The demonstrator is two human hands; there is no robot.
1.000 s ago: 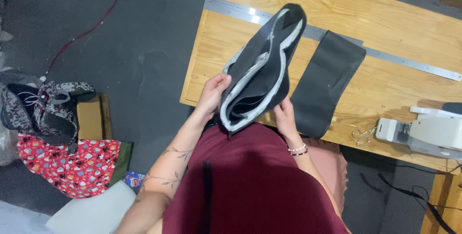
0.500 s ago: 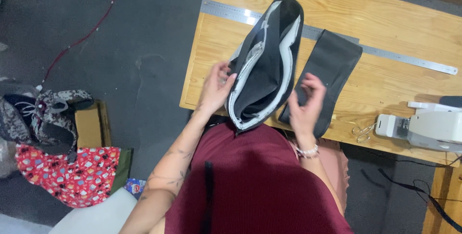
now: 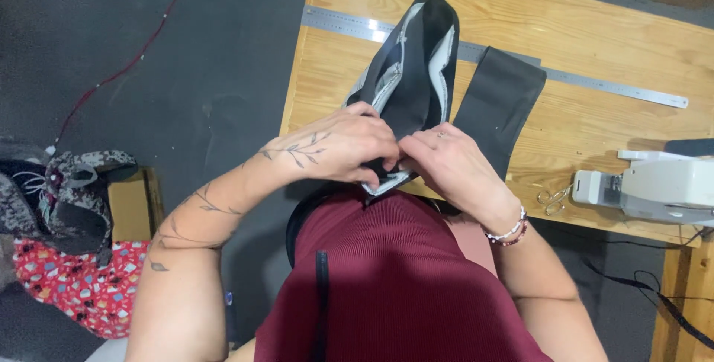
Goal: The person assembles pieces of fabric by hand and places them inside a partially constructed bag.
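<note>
The wooden table [image 3: 595, 72] fills the upper right part of the view, from about 12 to 3 o'clock. On it a long metal ruler [image 3: 610, 88] lies across, running from 11 o'clock toward 2 o'clock. At 3 o'clock, at the right edge of the table, stands a white sewing machine [image 3: 654, 187], and just beside it on its left are small scissors [image 3: 552, 200].

A flat strip of dark fabric [image 3: 497, 105] lies on the table at about 1 o'clock and covers a part of the ruler.

The black fabric piece with white lining [image 3: 415, 72] is near the centre, toward 12 o'clock. It is held up over the near edge of the table, and its lower end is between the two hands.

The left hand [image 3: 343, 146] is closed around the lower end of this piece from the left, fingers curled over it. The right hand [image 3: 452, 165] pinches the same end from the right, fingers bent; the two hands touch each other there.

On the dark floor at 8 o'clock lies a red patterned cloth [image 3: 67, 287], with dark patterned pieces [image 3: 74, 191] above it.
</note>
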